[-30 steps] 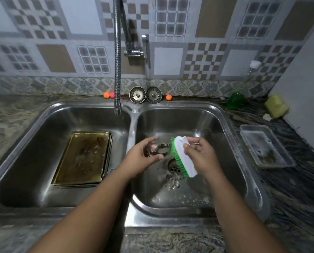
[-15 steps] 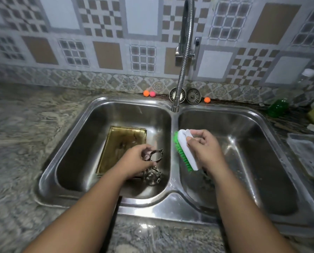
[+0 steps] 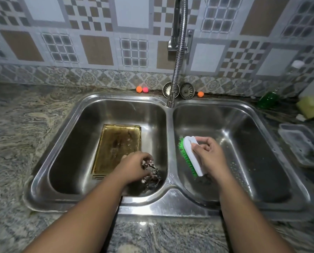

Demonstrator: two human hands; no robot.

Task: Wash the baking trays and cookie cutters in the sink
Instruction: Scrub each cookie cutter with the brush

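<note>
Nearest, both forearms reach in from the veined stone desk (image 3: 16, 136) across the front rim of the double stainless-steel sink (image 3: 152, 203). In the near right corner of the left basin, the left hand (image 3: 134, 168) hangs over a heap of small shiny metal cookie cutters (image 3: 152, 177). Its fingers (image 3: 147, 159) curl down round the top one and appear to grip it, as far as the blur lets me tell. Over the right basin the right hand (image 3: 210, 157) holds a white scrubbing brush with green bristles (image 3: 189, 152). Its fingers are closed round the brush's back, and the bristles face left and touch nothing.

Just beyond the left hand, a rectangular golden baking tray (image 3: 116, 143) lies flat on the left basin floor. It is brown-stained, and more tray edges show beneath its near end. Farther back, the coiled chrome tap (image 3: 178, 57) runs no visible water.

My judgement is that the job is early to midway. The cutters seem to be handled one at a time, the trays look unscrubbed, and everything is yet to be rinsed.
</note>
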